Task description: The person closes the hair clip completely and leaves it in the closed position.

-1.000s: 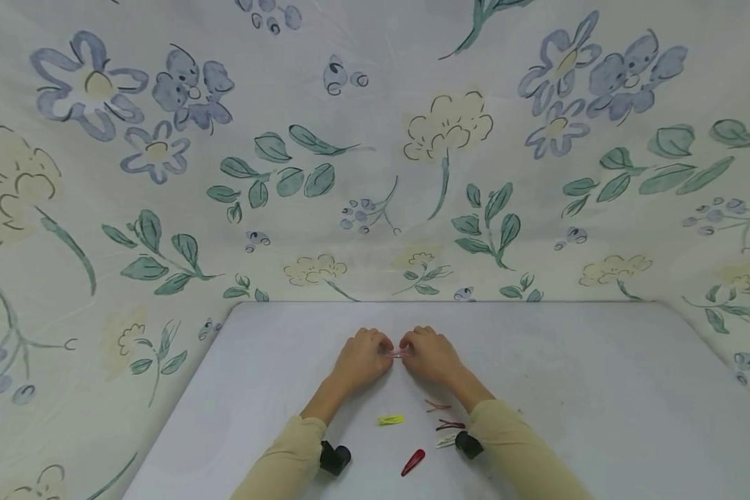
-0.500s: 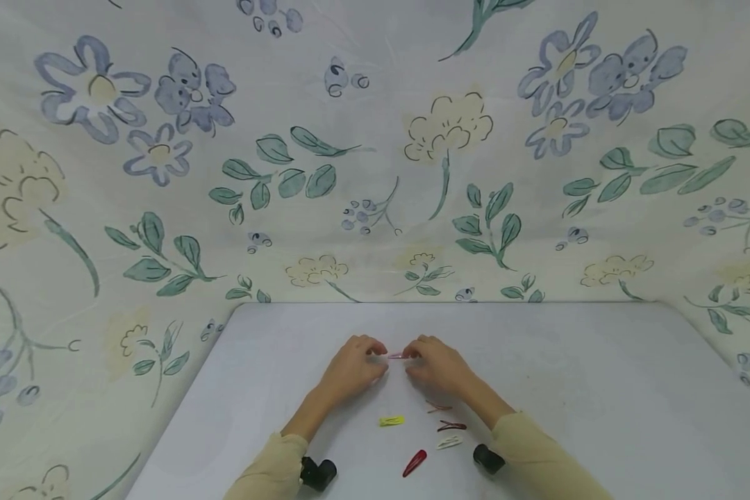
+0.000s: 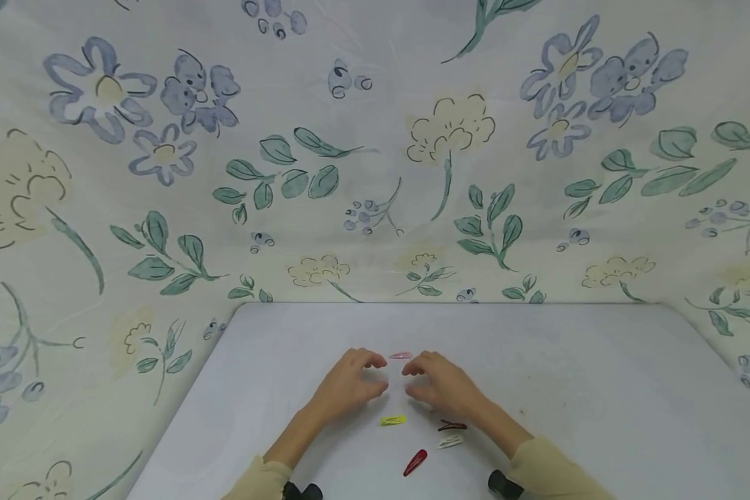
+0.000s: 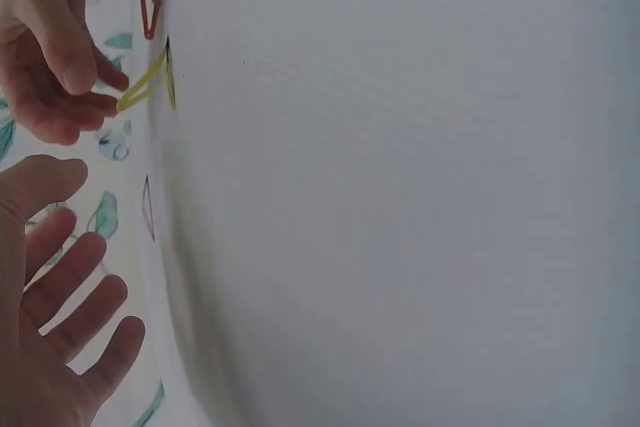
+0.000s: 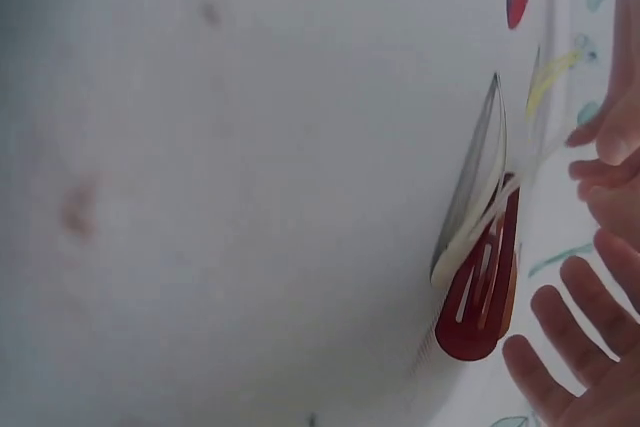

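On the white table, a pink hair clip (image 3: 401,355) lies just beyond the fingertips of both hands. My left hand (image 3: 352,383) is to its near left, fingers loosely bent and thumb apart, with nothing between them. Facing it across a small gap, my right hand (image 3: 440,384) is also relaxed and holds nothing. Closer to me, a yellow hair clip (image 3: 392,421) lies between the forearms. A dark red clip (image 3: 453,425) sits by the right wrist, its upper part standing up. In the right wrist view an orange-brown clip (image 5: 508,307) shows partly behind it.
A white hair clip (image 3: 451,442) and a red hair clip (image 3: 415,462) lie nearer the front of the table (image 3: 600,389). Black wrist cameras hang below each sleeve. A floral cloth (image 3: 375,173) rises behind the table's far edge.
Both hands have let go of the pink clip and drawn back toward me, spreading slightly apart. The clip stays on the table. The orange-brown clip is now hidden by the right arm in the head view.
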`<state>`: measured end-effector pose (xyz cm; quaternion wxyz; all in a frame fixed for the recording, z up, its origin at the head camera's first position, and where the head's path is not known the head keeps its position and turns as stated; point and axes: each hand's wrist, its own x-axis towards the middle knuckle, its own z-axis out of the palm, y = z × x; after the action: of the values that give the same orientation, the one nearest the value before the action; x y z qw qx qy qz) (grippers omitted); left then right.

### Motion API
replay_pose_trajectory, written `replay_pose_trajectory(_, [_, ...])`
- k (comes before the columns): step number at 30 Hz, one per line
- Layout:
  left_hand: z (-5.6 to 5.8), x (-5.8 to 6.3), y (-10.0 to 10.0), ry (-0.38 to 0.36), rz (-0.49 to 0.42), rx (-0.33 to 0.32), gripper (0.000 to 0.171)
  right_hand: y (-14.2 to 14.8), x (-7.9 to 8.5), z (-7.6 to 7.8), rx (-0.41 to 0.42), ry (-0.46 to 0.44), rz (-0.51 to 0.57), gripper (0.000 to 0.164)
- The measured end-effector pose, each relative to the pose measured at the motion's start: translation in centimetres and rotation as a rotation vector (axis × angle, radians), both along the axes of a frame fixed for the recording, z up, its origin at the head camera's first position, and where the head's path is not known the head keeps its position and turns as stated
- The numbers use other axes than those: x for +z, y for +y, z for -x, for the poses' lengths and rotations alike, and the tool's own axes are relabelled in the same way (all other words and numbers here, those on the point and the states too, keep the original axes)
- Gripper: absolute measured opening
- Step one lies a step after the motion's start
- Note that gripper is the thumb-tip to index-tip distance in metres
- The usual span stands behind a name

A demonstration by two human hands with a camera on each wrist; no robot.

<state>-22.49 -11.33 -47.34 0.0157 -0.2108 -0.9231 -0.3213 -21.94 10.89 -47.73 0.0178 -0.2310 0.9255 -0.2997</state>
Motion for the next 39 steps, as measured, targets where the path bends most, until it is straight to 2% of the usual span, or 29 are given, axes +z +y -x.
replay_pose_trajectory(4, [-0.8, -0.2, -0.2, 0.013, -0.001, -0.031, 0.03, 0.1, 0.0, -0.7, 0.034, 0.028, 0.0, 0.025])
replay_pose_trajectory(12, [-2.3, -0.3, -0.6, -0.004, 0.02, -0.083, 0.033, -0.3, 0.1, -1.9, 0.008, 0.0, -0.064, 0.029])
replay_pose_trajectory(19, [-2.8, -0.3, -0.5, 0.02, 0.061, -0.159, 0.032, -0.5, -0.4, -2.5, 0.028, 0.045, -0.083, 0.027])
replay_pose_trajectory(28, [-3.6, -0.9, -0.3, 0.072, 0.111, -0.163, 0.026, -1.2, -1.0, -2.8, 0.069, 0.056, -0.116, 0.024])
replay_pose_trajectory(31, [-3.7, -1.1, -0.2, 0.1, 0.132, -0.163, 0.023, -1.3, -1.1, -2.8, 0.082, 0.09, -0.128, 0.022])
replay_pose_trajectory(35, [-3.8, -1.0, 0.0, 0.102, 0.164, -0.163, 0.02, -1.4, -1.1, -3.0, 0.091, 0.135, -0.159, 0.017])
replay_pose_trajectory(39, [-3.9, -0.8, 0.1, 0.097, 0.174, -0.167, 0.015, -1.5, -1.1, -3.2, 0.091, 0.138, -0.177, 0.011])
